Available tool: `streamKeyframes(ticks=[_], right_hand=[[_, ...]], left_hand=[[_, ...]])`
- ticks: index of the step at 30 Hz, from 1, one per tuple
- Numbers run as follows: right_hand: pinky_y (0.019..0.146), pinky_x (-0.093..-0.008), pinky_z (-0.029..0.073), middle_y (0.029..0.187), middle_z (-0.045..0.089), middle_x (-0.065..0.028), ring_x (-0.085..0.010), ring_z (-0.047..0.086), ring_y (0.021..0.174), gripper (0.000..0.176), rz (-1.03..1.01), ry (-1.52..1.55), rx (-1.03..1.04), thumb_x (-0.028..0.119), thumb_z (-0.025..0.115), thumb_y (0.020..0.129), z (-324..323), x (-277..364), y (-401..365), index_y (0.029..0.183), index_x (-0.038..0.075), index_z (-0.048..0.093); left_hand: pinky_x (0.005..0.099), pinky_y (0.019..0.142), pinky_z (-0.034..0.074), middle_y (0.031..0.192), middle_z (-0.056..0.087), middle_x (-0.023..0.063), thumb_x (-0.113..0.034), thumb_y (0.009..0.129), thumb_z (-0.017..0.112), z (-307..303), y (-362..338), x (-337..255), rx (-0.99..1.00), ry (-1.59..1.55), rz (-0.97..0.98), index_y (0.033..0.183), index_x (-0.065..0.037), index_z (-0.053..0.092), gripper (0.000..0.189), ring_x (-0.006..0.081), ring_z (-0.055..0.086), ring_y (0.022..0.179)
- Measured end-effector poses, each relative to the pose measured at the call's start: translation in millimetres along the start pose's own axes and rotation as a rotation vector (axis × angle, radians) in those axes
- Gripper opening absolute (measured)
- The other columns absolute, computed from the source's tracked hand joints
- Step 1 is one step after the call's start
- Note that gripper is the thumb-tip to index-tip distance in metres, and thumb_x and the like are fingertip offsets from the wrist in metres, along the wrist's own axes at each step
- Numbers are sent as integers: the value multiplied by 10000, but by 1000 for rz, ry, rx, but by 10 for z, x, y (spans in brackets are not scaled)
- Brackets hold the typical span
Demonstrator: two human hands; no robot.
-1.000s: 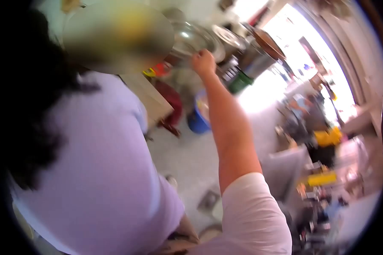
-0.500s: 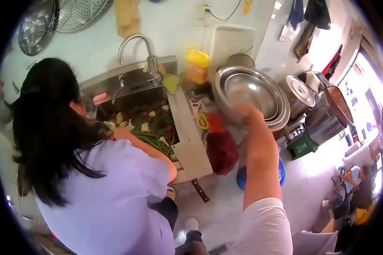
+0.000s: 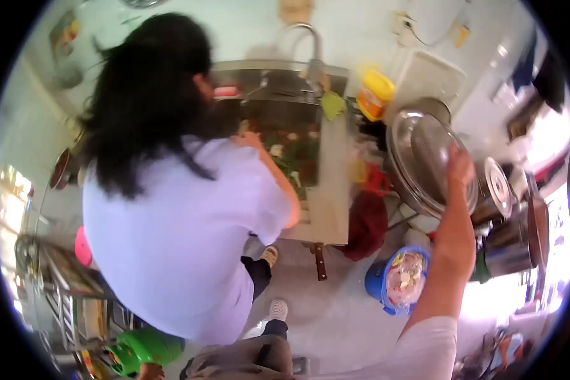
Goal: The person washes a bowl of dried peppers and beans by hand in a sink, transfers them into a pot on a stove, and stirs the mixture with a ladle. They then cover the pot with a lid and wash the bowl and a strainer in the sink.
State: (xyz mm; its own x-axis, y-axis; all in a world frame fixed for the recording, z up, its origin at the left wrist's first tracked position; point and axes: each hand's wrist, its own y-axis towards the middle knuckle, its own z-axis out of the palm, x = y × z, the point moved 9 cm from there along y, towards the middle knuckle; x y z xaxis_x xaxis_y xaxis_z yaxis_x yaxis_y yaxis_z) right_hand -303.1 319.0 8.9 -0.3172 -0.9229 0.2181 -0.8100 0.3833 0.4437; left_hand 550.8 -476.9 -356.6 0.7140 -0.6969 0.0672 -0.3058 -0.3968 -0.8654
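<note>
My right hand (image 3: 460, 170) is raised at the right and grips the rim of a large steel bowl (image 3: 424, 161), the top one of a nested stack, tilted up on its edge. My left hand is out of view. To the left of the bowls, a person in a pale purple shirt (image 3: 183, 234) with long dark hair bends over a steel sink (image 3: 285, 111) with an arm in it. The sink holds red, white and green vegetables (image 3: 294, 149).
A yellow bottle (image 3: 375, 95) and a white tray (image 3: 432, 77) stand behind the sink. Steel lidded pots (image 3: 501, 190) sit to the right. A blue bucket (image 3: 396, 282) with scraps, a dark red bag (image 3: 367, 225) and a green object (image 3: 142, 348) are on or near the floor.
The camera has swung left and down. My right hand has lifted the top bowl so it now tilts on edge. The blue bucket and the floor have come into view.
</note>
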Motion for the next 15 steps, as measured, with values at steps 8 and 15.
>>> streamKeyframes(ticks=[8, 15], right_hand=[[716, -394, 515, 1040, 608, -120, -284, 610, 927, 506, -410, -172, -221, 70, 513, 821, -626, 242, -361, 1302, 215, 457], [680, -380, 509, 981, 612, -109, -267, 610, 871, 382, -1138, 444, 160, 157, 530, 823, -1529, 3445, -3416, 1201, 197, 498]], left_hand=[[333, 563, 492, 629, 636, 29, -217, 777, 560, 389, -516, 393, -328, 112, 157, 663, -93, 652, 191, 168, 608, 581], [329, 625, 514, 692, 659, 94, -221, 764, 597, -220, -680, 510, -281, -824, -131, 822, -22, 695, 229, 194, 630, 625]])
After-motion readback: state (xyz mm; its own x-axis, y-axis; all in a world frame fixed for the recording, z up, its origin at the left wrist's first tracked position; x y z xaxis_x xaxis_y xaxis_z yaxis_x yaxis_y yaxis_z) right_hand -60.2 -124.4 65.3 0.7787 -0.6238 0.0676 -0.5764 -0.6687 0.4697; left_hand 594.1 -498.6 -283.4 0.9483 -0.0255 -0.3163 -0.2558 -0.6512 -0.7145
